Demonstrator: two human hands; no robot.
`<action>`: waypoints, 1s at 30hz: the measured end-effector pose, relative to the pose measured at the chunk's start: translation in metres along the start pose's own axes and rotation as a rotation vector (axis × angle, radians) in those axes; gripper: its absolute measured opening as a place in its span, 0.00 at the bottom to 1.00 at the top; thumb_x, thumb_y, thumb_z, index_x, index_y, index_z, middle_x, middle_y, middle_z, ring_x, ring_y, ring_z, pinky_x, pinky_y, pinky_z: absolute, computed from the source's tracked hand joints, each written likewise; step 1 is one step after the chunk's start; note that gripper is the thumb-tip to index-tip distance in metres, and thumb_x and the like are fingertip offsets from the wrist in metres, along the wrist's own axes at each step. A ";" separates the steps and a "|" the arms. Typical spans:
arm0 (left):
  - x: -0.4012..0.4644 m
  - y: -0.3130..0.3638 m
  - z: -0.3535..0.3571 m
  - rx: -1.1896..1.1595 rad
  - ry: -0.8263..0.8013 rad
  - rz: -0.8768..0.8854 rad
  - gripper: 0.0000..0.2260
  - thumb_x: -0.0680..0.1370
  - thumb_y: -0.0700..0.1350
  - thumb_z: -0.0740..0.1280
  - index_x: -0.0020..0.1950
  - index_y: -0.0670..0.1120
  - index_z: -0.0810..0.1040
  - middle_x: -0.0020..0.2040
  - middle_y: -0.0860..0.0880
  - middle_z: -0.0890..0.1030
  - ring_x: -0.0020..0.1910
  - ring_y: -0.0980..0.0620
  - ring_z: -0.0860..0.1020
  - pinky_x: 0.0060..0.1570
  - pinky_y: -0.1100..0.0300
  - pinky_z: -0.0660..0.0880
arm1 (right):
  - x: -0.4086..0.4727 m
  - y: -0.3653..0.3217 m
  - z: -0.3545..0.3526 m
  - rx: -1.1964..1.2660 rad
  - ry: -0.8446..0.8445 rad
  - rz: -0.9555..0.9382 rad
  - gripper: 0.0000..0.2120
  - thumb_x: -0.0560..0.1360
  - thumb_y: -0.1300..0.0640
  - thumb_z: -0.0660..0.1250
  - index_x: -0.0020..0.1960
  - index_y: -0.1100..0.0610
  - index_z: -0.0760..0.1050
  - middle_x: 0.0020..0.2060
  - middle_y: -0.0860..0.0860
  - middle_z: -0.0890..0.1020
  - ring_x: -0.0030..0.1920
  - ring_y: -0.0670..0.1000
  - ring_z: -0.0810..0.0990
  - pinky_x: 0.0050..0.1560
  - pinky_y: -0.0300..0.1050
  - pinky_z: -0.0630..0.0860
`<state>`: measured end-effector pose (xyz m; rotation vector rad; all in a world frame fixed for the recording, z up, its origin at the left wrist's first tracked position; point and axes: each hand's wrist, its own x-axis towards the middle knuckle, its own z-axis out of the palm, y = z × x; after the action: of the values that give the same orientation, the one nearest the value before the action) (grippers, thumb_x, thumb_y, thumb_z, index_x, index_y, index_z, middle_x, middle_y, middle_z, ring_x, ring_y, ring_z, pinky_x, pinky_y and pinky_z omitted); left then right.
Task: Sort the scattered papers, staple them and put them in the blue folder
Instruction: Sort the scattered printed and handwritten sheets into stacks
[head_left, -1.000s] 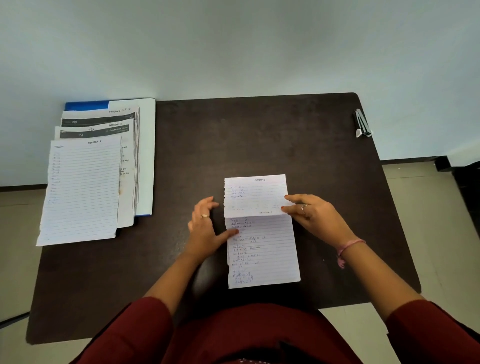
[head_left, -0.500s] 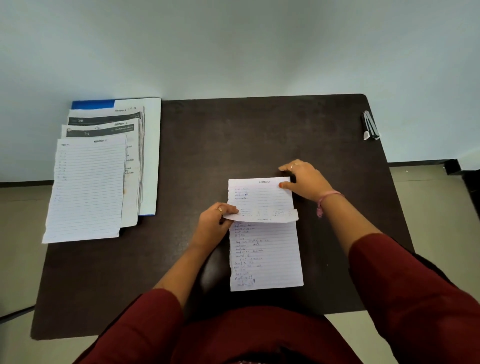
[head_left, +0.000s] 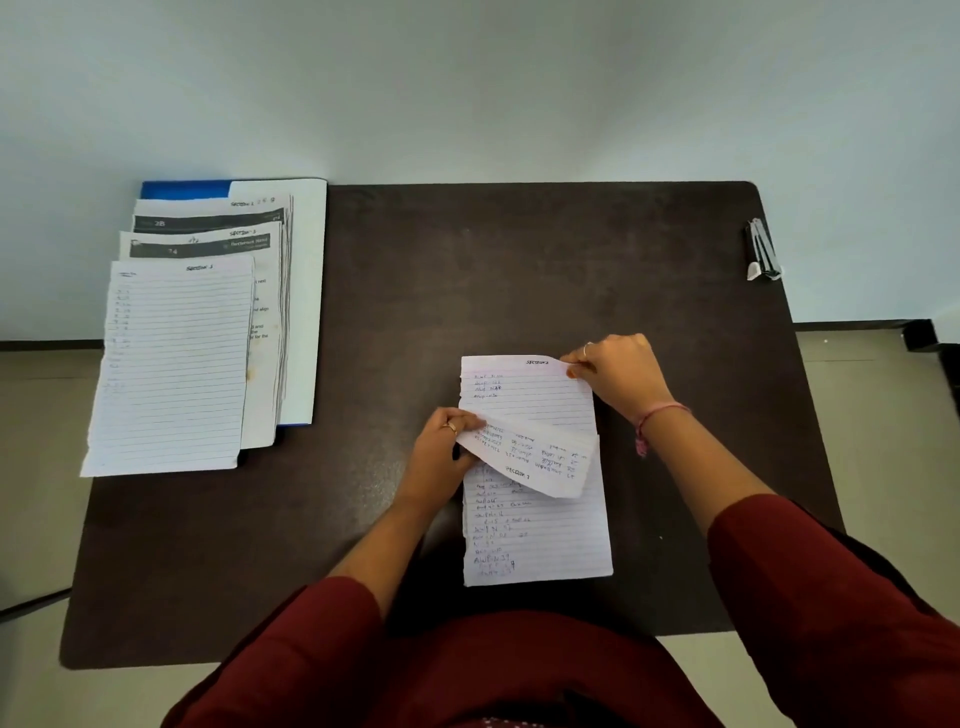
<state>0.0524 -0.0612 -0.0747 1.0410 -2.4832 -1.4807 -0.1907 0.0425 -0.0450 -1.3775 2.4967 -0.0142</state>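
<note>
The left hand (head_left: 447, 447) pinches the folded-over flap of the top lined sheet (head_left: 530, 457), while the right hand (head_left: 618, 376) pinches the far right corner of the lined sheets (head_left: 535, 525) lying on the dark table (head_left: 519, 270) between both hands. Well to the left of the left hand, a fanned stack of papers (head_left: 176, 364) covers most of the blue folder (head_left: 184, 189). A stapler (head_left: 761, 254) lies apart, beyond the right hand near the table's edge.
</note>
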 end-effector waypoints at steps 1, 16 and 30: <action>0.000 0.000 0.000 -0.019 0.008 -0.004 0.19 0.72 0.34 0.71 0.63 0.42 0.76 0.56 0.53 0.72 0.55 0.59 0.72 0.59 0.71 0.69 | -0.004 0.002 0.005 -0.028 0.066 -0.047 0.12 0.77 0.54 0.66 0.59 0.46 0.80 0.41 0.49 0.85 0.45 0.53 0.81 0.51 0.50 0.72; 0.000 -0.004 0.004 -0.228 0.097 -0.115 0.47 0.67 0.42 0.78 0.77 0.46 0.52 0.71 0.49 0.64 0.65 0.50 0.70 0.63 0.60 0.70 | -0.053 0.000 0.001 0.335 0.056 -0.244 0.09 0.72 0.52 0.72 0.51 0.48 0.84 0.67 0.51 0.74 0.66 0.54 0.72 0.62 0.57 0.73; 0.001 -0.001 0.001 -0.125 0.040 -0.010 0.11 0.73 0.34 0.71 0.51 0.48 0.79 0.73 0.50 0.62 0.66 0.52 0.70 0.55 0.76 0.69 | 0.009 0.000 -0.016 0.230 -0.114 0.085 0.15 0.75 0.48 0.68 0.62 0.46 0.76 0.60 0.45 0.77 0.64 0.51 0.70 0.63 0.52 0.64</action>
<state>0.0520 -0.0614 -0.0757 1.0520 -2.3280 -1.5789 -0.1995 0.0326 -0.0317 -1.1462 2.3719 -0.1926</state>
